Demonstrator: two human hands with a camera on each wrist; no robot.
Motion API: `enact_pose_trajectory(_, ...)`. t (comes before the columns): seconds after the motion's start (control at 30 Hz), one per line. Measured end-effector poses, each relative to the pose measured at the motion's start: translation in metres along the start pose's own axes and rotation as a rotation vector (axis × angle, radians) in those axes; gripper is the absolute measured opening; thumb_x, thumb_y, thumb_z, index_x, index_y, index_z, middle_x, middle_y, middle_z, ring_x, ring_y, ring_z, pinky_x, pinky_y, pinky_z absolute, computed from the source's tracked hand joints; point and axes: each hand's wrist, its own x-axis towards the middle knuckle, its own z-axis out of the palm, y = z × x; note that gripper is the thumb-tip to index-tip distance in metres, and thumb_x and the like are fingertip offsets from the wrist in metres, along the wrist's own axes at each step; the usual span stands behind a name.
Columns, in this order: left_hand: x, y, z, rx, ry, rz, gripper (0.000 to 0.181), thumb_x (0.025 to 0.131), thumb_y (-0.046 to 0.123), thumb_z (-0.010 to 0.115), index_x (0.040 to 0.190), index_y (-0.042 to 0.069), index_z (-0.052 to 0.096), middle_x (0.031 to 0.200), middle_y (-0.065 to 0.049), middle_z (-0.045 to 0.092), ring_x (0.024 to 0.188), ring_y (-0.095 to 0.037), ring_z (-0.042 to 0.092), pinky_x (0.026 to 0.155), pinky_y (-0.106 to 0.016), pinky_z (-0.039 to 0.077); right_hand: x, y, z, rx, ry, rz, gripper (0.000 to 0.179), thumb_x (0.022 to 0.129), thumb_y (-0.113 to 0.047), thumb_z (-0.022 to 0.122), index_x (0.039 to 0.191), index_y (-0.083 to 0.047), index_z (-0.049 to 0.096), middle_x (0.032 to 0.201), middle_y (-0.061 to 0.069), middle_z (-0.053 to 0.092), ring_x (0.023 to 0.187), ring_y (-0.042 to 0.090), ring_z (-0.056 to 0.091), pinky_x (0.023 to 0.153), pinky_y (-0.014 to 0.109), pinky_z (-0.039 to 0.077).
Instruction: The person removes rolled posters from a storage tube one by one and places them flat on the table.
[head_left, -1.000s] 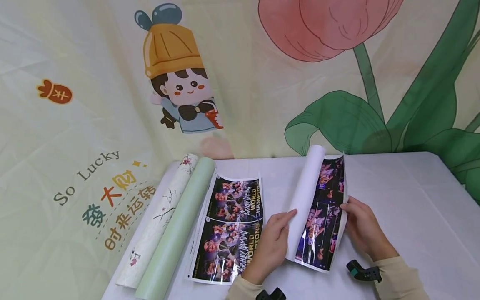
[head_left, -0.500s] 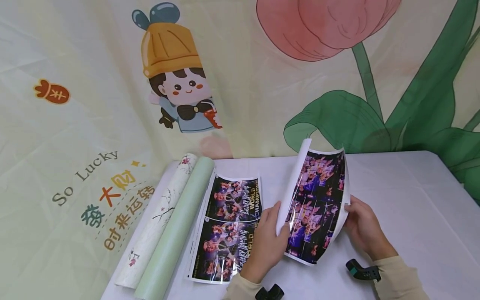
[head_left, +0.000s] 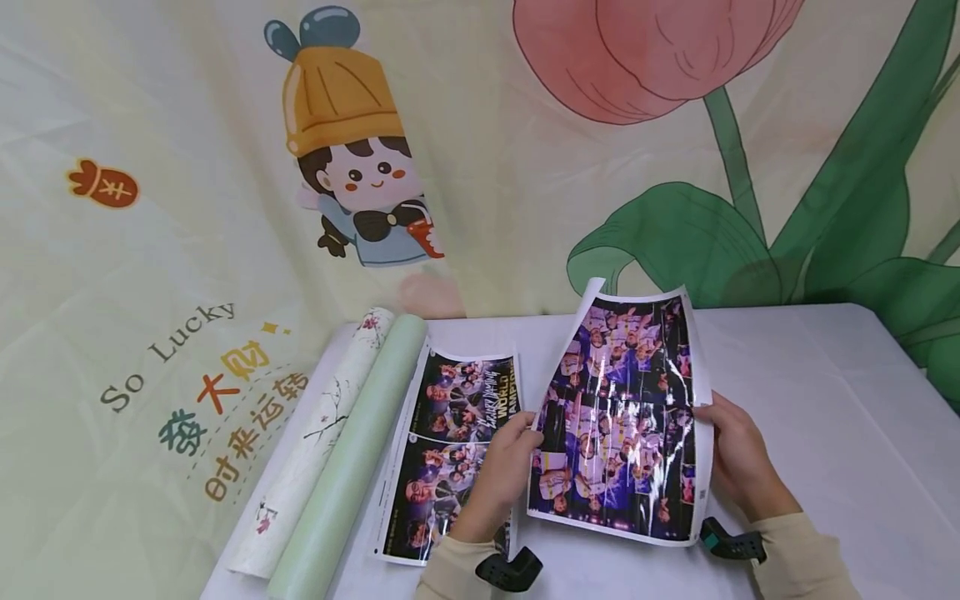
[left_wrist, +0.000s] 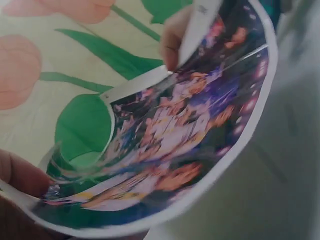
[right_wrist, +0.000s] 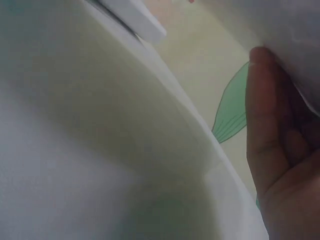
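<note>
A glossy printed poster [head_left: 622,417] with purple and pink group photos is held up, tilted, between both hands. Its top left corner still curls inward. My left hand [head_left: 498,471] pinches the left edge, thumb on the printed face. At the right edge, my right hand [head_left: 744,458] holds the sheet with its thumb in front and fingers behind. The left wrist view shows the poster [left_wrist: 170,130] bowed into a curve, with the left hand [left_wrist: 22,175] at its near edge. Behind the pale back of the sheet, the right wrist view shows the right hand's fingers [right_wrist: 265,110].
Left of the hands lies another printed poster [head_left: 442,450], partly behind the left forearm. Beyond it are a pale green roll [head_left: 348,458] and a white floral roll [head_left: 315,442], side by side. A white cloth covers the table [head_left: 840,417]; a printed curtain [head_left: 495,167] hangs behind.
The poster has gone from a rolled tube to a mostly flat sheet. My left hand has moved left and down with its edge, while the right hand stays nearly in place.
</note>
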Motion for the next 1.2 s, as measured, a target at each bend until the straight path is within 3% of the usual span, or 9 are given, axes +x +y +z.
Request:
enact_pose_trajectory(0.1,0.003,0.001,-0.007,-0.103,-0.066,-0.015,0.061,0.093,0.002,0.043,0.151,0.019,0.041,0.126,-0.016,0.063,0.100,-0.023,0.065,0.085,-0.038,0.052,0.000,0.000,-0.002,-0.002,-0.010,0.002,0.053,0.108,-0.019,0.037,0.153,0.007,0.026,0.115,-0.007,0.068,0.100,0.012,0.069,0.084,0.029,0.056)
enact_pose_trajectory(0.17,0.004,0.000,-0.008,-0.060,-0.095,0.028,0.080,0.092,-0.002,0.042,0.159,0.035,0.022,0.140,-0.012,0.055,0.089,-0.019,0.064,0.076,-0.036,0.053,0.000,0.000,-0.002,-0.010,-0.019,-0.004,0.054,0.108,-0.022,0.038,0.153,0.006,0.027,0.115,-0.006,0.068,0.100,0.013,0.069,0.084,0.030,0.056)
enact_pose_trajectory(0.23,0.006,-0.001,-0.009,0.045,-0.110,0.127,0.091,0.090,-0.007,0.042,0.159,0.044,0.013,0.154,-0.006,0.042,0.108,-0.019,0.061,0.087,-0.040,0.052,0.001,0.001,-0.002,-0.025,-0.028,-0.011,0.054,0.109,-0.026,0.039,0.152,0.005,0.029,0.115,-0.005,0.069,0.099,0.014,0.070,0.083,0.031,0.057)
enact_pose_trajectory(0.37,0.008,-0.003,-0.009,0.253,-0.100,0.301,0.092,0.082,-0.013,0.044,0.157,0.039,0.029,0.163,0.007,0.024,0.143,-0.023,0.033,0.105,-0.054,0.039,0.000,0.002,-0.001,-0.045,-0.045,-0.022,0.053,0.109,-0.031,0.040,0.149,0.003,0.034,0.112,-0.004,0.070,0.097,0.016,0.071,0.081,0.035,0.058)
enact_pose_trajectory(0.43,0.009,-0.003,-0.009,0.264,-0.100,0.312,0.088,0.081,-0.013,0.046,0.154,0.034,0.039,0.163,0.006,0.024,0.148,-0.024,0.022,0.110,-0.057,0.032,0.000,0.002,-0.001,-0.041,-0.054,-0.034,0.052,0.109,-0.030,0.040,0.150,0.002,0.035,0.113,-0.004,0.070,0.098,0.017,0.071,0.081,0.035,0.058)
enact_pose_trajectory(0.7,0.013,-0.002,-0.015,-0.130,-0.115,0.060,0.069,0.090,-0.007,0.047,0.151,0.024,0.044,0.148,-0.010,0.049,0.104,-0.021,0.064,0.081,-0.033,0.056,-0.003,-0.001,-0.002,0.010,-0.130,-0.121,0.042,0.109,-0.022,0.040,0.147,-0.004,0.039,0.115,-0.001,0.069,0.099,0.017,0.071,0.083,0.032,0.057)
enact_pose_trajectory(0.77,0.014,-0.004,-0.018,-0.251,-0.101,0.031,0.056,0.096,-0.002,0.050,0.148,0.017,0.048,0.137,-0.014,0.059,0.114,-0.024,0.063,0.091,-0.032,0.054,-0.003,-0.002,-0.003,0.004,-0.144,-0.137,0.038,0.109,-0.021,0.040,0.145,-0.007,0.042,0.113,0.001,0.070,0.096,0.018,0.071,0.080,0.034,0.058)
enact_pose_trajectory(0.93,0.015,-0.008,-0.024,-0.423,-0.077,0.024,0.042,0.102,0.007,0.052,0.144,0.013,0.053,0.128,-0.016,0.064,0.115,-0.029,0.064,0.094,-0.035,0.053,-0.004,-0.002,-0.003,-0.045,-0.164,-0.165,0.042,0.109,-0.018,0.041,0.147,-0.002,0.037,0.112,0.003,0.070,0.093,0.021,0.073,0.076,0.038,0.059)
enact_pose_trajectory(1.2,0.017,-0.010,-0.027,-0.432,-0.169,0.075,0.064,0.092,-0.012,0.046,0.149,0.016,0.046,0.155,-0.007,0.041,0.130,-0.030,0.053,0.100,-0.038,0.049,-0.003,-0.008,-0.005,-0.106,-0.167,-0.190,0.065,0.107,-0.012,0.047,0.162,-0.023,0.014,0.115,-0.001,0.072,0.089,0.028,0.074,0.069,0.045,0.059)
